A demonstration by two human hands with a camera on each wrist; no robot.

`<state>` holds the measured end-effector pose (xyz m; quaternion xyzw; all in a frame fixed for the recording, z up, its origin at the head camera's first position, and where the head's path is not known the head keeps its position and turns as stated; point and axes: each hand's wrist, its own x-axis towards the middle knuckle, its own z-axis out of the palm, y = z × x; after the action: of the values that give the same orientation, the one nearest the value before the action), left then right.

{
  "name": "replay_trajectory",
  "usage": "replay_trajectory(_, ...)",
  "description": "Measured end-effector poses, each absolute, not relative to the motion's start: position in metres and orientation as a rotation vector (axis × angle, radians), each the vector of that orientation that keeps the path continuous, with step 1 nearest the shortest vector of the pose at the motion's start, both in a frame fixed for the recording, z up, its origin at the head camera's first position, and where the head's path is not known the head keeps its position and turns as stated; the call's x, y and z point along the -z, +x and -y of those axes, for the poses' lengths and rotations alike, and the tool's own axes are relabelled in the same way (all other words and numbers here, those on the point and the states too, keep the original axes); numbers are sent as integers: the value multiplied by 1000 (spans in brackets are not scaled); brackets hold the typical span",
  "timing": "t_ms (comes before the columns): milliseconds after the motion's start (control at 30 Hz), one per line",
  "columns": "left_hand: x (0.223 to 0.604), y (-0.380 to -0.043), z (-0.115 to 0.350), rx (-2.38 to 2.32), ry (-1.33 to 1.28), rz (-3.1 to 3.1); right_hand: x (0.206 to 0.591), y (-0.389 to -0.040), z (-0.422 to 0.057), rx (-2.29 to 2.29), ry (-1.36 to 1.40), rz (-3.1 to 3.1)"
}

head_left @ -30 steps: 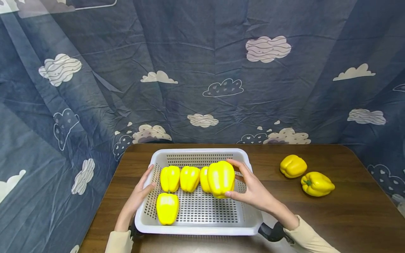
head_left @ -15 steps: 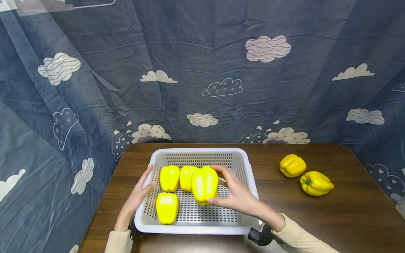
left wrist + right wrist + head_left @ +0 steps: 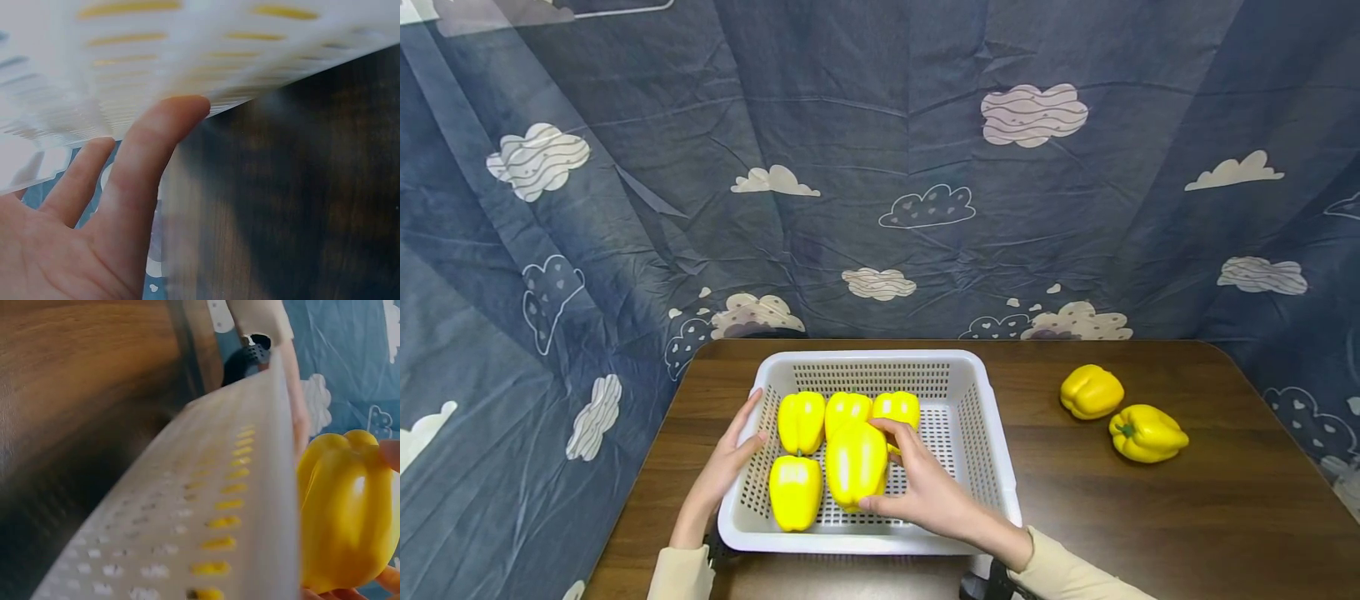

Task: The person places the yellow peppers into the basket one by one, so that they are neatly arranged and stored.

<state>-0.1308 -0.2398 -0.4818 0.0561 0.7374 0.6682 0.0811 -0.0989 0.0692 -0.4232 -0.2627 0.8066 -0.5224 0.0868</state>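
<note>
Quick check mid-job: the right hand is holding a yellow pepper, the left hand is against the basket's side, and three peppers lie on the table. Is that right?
Not quite: only two peppers lie on the table, as the head view shows. The right hand is holding a yellow pepper, and the left hand is against the basket's side.

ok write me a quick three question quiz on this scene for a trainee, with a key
1. How many yellow peppers lie on the table outside the basket?
2. True or false: the left hand is at the basket's right side.
3. What is the right hand holding?
a) a knife
b) a yellow pepper
c) nothing

Key:
1. Two
2. False; it is at the basket's left side
3. b
</note>
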Motion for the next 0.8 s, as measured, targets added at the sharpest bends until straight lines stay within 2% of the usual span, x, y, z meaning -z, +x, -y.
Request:
replay_trajectory(433,483,-132,239,-2010,159,-2183,446,-93,-53,1429,-783,-2418)
replay_trajectory(800,482,-131,241,-2016,160,-2177,448,-94,-48,1311,-769,-2473)
